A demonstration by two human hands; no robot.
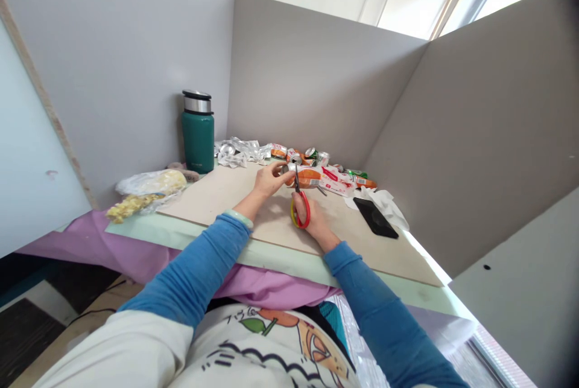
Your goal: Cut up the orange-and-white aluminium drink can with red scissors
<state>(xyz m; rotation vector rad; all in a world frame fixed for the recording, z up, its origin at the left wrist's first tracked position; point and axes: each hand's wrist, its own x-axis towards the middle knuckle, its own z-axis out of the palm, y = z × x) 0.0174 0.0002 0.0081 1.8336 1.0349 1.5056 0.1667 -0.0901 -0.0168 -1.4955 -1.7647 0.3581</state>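
My left hand [270,180] is closed on one end of an orange and white drink can [309,177], which lies on its side just above the board [217,195]. In my right hand [312,213] is a pair of scissors [302,210] with red and yellow handles. Its dark blades point up and away from me, against the near side of the can. Whether the blades have cut into the metal I cannot tell. Right of the can, partly behind it, lies a white and red wrapper [337,181].
A green flask [198,137] stands at the back left, beside a plastic bag [151,183]. Several crushed cans [278,151] and silvery scraps [244,149] line the back. A black phone [375,217] and white tissue [386,204] lie at right. Grey panels [316,80] enclose the table.
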